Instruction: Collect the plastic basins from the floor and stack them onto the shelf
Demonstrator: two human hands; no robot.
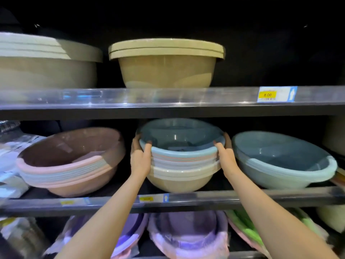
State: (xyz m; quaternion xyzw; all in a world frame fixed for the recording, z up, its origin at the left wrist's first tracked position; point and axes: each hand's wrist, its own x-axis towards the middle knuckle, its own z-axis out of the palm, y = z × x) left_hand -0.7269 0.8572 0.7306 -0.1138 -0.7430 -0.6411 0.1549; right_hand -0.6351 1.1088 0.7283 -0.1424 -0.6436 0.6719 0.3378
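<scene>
Head view: a nested stack of round plastic basins (182,161), pale blue on top over white and beige ones, is seen on the middle shelf (242,198) of a dark shelving unit, near the middle of its front edge. The stack is clasped at its rims on both sides. The left hand (140,157) is closed around the left rim, thumb over the top and fingers behind; the right hand (226,156) is closed around the right rim in the same manner. Whether the base of the stack rests fully on the shelf or is held just clear of it cannot be told.

A tilted stack of pink and pale plastic basins (71,161) is noted towards the left end of the same shelf, and a stack of pale blue basins (283,161) towards the right end, just beside the held stack. Beige basins (166,62) are stored on the upper shelf, behind a price label (276,94) on its front edge. Purple basins (188,234) are seen on the shelf below.

The placing step is judged to be in hand. The next move is judged to call for the stack to be settled level and pushed back from the front edge, with both neighbouring stacks cleared, before the grip is released.
</scene>
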